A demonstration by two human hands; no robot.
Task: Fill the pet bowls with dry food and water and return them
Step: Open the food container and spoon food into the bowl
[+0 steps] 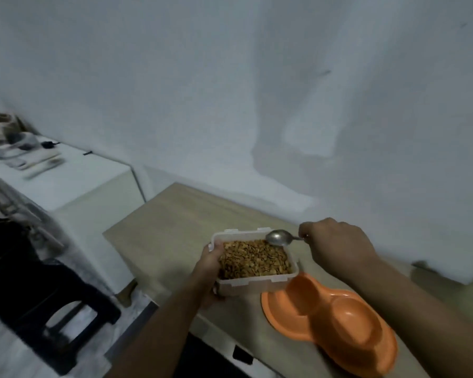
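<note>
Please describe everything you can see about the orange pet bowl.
The orange pet bowl looks like smooth plastic, one piece with two round wells side by side and a wide flat rim. Both wells appear empty and dry. It lies flat on the wooden table, near its front edge. The clear food container overlaps its far well in this view; whether they touch cannot be told.

No text, label, brand, number or sign can be read anywhere: the clear food container, the orange pet bowl and the blurred things on the white cabinet show none.
</note>
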